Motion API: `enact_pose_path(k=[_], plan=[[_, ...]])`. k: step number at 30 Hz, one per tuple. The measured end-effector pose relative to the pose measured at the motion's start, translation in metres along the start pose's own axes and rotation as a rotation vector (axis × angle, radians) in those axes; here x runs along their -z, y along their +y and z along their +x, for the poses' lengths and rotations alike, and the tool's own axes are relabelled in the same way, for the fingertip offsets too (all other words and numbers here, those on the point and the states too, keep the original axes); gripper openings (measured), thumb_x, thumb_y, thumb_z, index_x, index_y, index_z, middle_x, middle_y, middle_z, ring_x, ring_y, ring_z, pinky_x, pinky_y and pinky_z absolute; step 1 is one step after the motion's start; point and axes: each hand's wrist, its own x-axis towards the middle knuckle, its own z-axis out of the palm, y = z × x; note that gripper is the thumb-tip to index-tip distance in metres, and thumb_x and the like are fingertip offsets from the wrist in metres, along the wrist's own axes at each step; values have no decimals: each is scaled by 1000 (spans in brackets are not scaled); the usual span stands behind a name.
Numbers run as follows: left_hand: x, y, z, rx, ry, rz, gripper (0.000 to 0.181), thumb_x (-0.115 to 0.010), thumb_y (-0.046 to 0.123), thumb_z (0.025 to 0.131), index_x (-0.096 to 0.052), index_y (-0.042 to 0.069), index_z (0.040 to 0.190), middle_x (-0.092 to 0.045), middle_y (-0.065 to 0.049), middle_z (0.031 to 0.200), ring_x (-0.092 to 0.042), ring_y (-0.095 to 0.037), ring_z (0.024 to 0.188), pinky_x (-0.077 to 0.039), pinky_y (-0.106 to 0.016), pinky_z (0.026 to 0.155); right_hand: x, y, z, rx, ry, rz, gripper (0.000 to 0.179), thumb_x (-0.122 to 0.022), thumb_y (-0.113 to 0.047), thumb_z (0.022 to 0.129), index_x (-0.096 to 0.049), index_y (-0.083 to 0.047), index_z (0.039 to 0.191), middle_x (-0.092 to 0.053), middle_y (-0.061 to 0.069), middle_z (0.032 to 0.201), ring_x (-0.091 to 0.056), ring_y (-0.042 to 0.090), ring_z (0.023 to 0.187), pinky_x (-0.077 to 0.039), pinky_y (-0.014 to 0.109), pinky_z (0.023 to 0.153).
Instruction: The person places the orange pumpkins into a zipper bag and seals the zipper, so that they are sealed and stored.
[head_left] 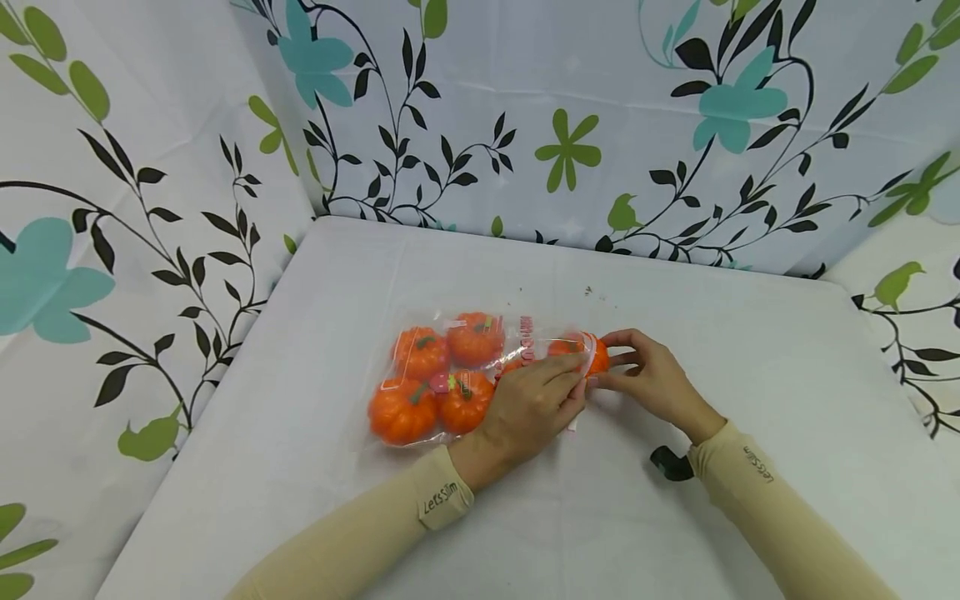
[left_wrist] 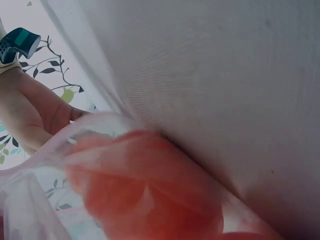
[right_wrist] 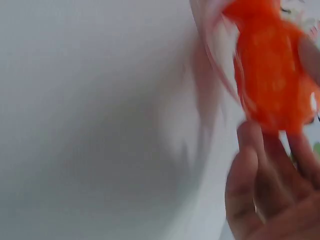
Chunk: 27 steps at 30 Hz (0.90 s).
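– Reaching in nearest the camera in beige sleeves (head_left: 352,533). Holding what, though?

– Pinching the rim of the clear plastic bag (head_left: 512,332) with the left hand (head_left: 528,408), and gripping an orange pumpkin (right_wrist: 270,75) between the thumb and fingers of the right hand (head_left: 652,375).

– Sitting where, exactly?

– Straddling the bag's mouth, partly under plastic, just to the right of the other pumpkins (head_left: 405,412) inside.

– Weighing much?

– Probably not; likely feeling light, firm and a little slippery, not especially fragile. Best grasping around the ribbed sides, spreading the fingers, sparing the stem.

– And handling the bag?

– Flexing and crinkling easily, perhaps tearing under a hard tug; best pinching along the pinkish rim.

– Resting on what?

– Lying flat on a white-covered table (head_left: 637,533), showing some dark specks (head_left: 588,292) beyond the bag.

– Facing what?

– Facing white fabric walls (head_left: 480,75), printed with teal flowers, green birds and dark leafy vines.
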Motion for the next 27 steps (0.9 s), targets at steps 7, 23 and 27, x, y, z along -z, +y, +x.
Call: enact_pose_path(k=[7,23,27], plan=[[1,-2,0,6,-3,-3,5,-74,8,84,-78,5,86,-75,-7,111,-72,-17,103,-49,-23,97,19,0,-10,39,-135,9,58,-87,-23,80,-60,-7,129,-64,10,126,-66,28,109,-56,35,88],[2,3,0,-20,78,20,13,-74,11,83,-80,3,91,-76,-9,107,-74,-17,93,-53,-23,89,2,-2,-6,-39,75,59,65,-81,-34,86,-53,-5,137,-56,13,138,-68,31,107,-57,24,80],[0,3,0,-32,103,26,14,-73,9,82,-80,3,93,-76,-8,106,-74,-17,94,-53,-22,90,-7,-3,-4,-47,92,99,65,-82,-34,86,-54,-5,137,-58,14,137,-69,31,107,-56,23,80]])
